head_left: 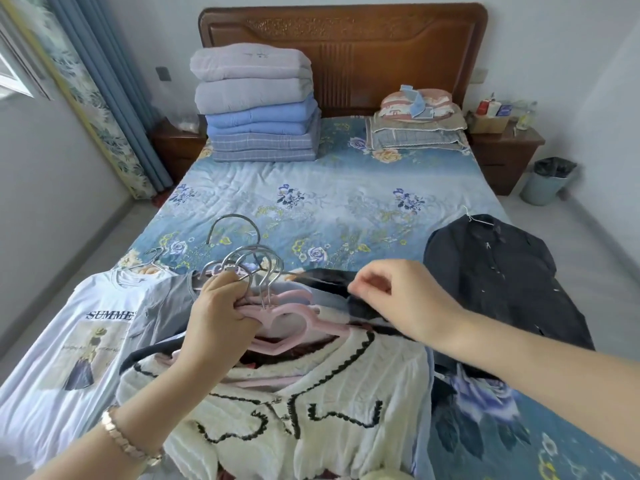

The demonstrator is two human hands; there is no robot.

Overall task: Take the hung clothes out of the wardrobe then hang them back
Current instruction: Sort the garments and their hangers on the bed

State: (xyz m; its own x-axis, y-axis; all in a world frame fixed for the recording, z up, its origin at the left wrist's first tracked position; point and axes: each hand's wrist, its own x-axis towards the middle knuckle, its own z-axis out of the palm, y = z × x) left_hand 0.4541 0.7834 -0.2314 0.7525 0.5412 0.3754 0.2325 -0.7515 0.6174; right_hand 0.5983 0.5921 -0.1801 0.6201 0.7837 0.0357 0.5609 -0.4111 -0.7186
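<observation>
A pile of clothes on pink hangers [291, 320] lies at the bed's near edge, topped by a cream cardigan [294, 393] with black trim. My left hand [216, 317] grips the bunched metal hooks [249, 268] of several hangers. My right hand [398, 299] pinches a dark garment [363, 306] at the top of the pile. A white T-shirt [69, 341] printed "SUMME" lies on its hanger to the left. A dark shirt [502, 278] on a wire hanger lies to the right. The wardrobe is out of view.
The blue floral bedspread [329, 202] stretches ahead. Folded quilts [256, 105] are stacked at the headboard, pillows [415, 126] beside them. Wooden nightstands [502, 150] flank the bed, with a bin [547, 181] at the right and blue curtains [114, 81] at the left.
</observation>
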